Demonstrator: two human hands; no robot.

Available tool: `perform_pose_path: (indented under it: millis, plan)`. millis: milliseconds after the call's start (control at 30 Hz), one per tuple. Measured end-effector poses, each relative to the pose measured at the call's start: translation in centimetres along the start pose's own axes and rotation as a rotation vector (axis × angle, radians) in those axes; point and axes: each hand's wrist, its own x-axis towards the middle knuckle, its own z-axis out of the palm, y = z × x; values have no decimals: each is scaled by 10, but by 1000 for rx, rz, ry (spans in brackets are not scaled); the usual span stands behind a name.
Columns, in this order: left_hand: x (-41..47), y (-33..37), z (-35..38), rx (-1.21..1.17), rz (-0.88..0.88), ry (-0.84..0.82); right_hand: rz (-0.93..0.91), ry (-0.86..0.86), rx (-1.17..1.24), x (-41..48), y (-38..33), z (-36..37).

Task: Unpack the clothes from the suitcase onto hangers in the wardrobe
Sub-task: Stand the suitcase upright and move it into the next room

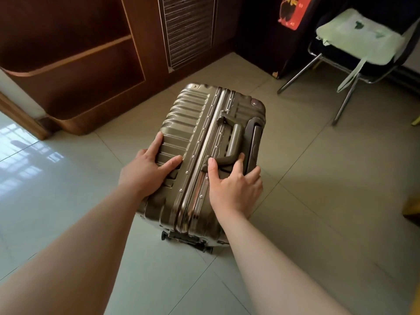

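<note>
A closed, ribbed bronze hard-shell suitcase (200, 123) stands upright on its wheels on the tiled floor, seen from above. My left hand (145, 171) grips the near left corner of its top, fingers spread over the ribs. My right hand (234, 185) holds the near right part of the top, thumb beside the carry handle (231, 142) and fingers over the retracted pull handle. No clothes or hangers show. The dark wooden wardrobe (188, 30) with a louvred door stands just behind the suitcase, door closed.
Open wooden corner shelves (72, 64) stand at the back left. A metal-legged chair (354, 39) with a pale green cushion is at the back right. A yellow object (412, 205) touches the right edge. Tiled floor (318, 178) surrounds the suitcase.
</note>
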Motion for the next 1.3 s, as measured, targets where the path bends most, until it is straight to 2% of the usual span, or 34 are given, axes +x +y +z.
perform_pose_path:
  millis: [200,667,1100,1300]
  plan:
    - [45,20,-5,-16,5,-31,16,-48,10,42,-15,-1]
    - [170,112,0,29,62,-72,132,10,13,183,-33,-9]
    - [265,181,12,13,34,-44,99,-22,-16,318,-42,-14]
    - [336,223,10,-2,31,-47,102,-13,18,393,-64,-18]
